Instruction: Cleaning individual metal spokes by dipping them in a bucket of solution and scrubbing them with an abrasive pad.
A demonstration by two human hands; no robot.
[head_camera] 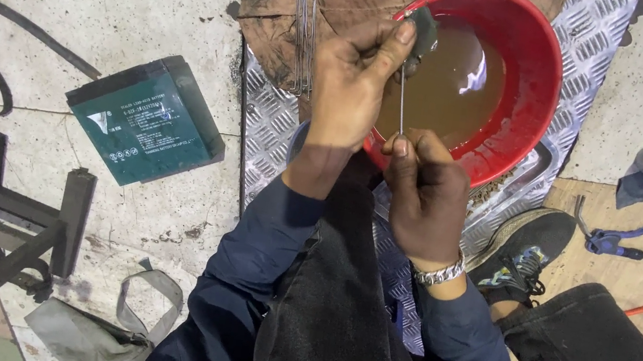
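Left hand (350, 83) pinching small dark abrasive pad (424, 31) around thin steel spoke (402, 99); right hand (424, 196) gripping spoke's lower end, above red plastic basin of murky water (524, 75). Rubbing under way; more spokes (305, 34) waiting on brown cloth.

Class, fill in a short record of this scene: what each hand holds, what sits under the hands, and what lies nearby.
Left hand: pinches a dark pad against a thin rod
Right hand: grips the rod's lower end
Under the hands: red basin of murky brown water
Floor left: green battery
Beside basin: bundle of rods on brown cloth
Right: blue pliers
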